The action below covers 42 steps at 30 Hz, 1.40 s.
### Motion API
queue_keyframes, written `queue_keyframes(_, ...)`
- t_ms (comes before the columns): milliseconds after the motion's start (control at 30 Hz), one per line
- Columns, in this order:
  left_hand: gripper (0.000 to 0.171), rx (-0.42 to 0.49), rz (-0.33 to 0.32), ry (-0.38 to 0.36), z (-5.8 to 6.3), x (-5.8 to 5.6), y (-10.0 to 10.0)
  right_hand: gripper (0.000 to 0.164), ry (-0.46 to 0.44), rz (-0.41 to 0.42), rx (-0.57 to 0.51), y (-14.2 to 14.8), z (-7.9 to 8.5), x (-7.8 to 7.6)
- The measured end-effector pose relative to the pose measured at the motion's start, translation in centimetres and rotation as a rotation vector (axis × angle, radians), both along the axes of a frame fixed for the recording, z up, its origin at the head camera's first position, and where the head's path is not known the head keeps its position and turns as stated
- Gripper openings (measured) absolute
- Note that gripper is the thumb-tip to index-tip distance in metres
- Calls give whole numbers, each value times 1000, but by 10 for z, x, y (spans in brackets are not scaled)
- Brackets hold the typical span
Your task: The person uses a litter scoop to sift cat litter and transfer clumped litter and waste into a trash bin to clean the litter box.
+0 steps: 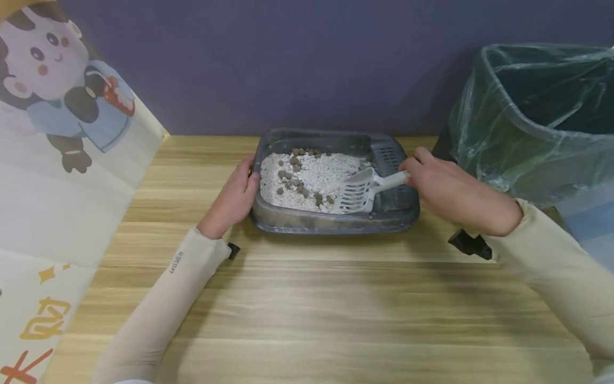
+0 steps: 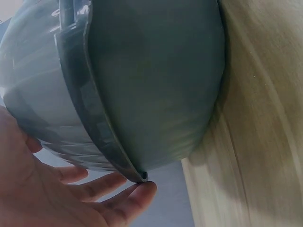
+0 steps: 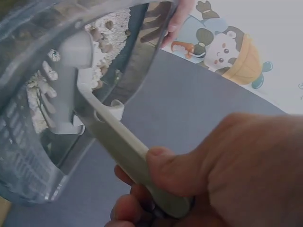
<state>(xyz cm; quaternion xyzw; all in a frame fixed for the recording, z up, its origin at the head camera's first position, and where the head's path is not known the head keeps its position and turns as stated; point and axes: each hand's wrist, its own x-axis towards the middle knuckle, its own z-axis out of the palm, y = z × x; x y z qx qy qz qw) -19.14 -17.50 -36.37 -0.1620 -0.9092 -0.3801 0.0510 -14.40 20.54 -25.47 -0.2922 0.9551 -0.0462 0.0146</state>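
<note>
My right hand (image 1: 453, 189) grips the handle of a pale slotted litter scoop (image 1: 357, 190), its thumb along the handle in the right wrist view. The scoop's slotted head is low over the white litter (image 1: 331, 173) in a dark grey litter box (image 1: 331, 223). Grains show through the slots in the right wrist view. Brown clumps (image 1: 295, 186) lie scattered across the litter's left and middle. At the box's left end, my left hand (image 1: 235, 197) rests against the outer wall and rim. Its extended fingers (image 2: 97, 187) touch the outside in the left wrist view.
A large bin (image 1: 523, 128) lined with a clear bag stands at the right. The box sits on a wood-grain table (image 1: 307, 309) near a purple wall (image 1: 297, 64). On the left, a white panel (image 1: 120, 176) carries a cartoon figure.
</note>
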Motion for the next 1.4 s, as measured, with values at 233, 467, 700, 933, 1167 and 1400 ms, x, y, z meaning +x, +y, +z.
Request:
queue_keyframes(233,51,-1,11,3,3,0,0,33,-116,-19,-23,0,-14,-4)
queue_keyframes(467,50,5,9,24,3,-2,-1,28,-179,22,-41,-8,-42,-9)
queue_keyframes(700,52,-8,13,35,5,-1,0,23,-172,10,-95,-29,-65,-21)
queue_keyframes(933,49,-31,27,36,5,3,4,29,-98,-53,-232,-50,-89,-29)
queue_keyframes(1167,49,-17,33,33,1,5,6,31,-39,-103,-363,-45,-102,-26)
queue_keyframes(1400,49,-25,42,-1,0,6,-1,28,3,-106,-441,-37,-111,-21)
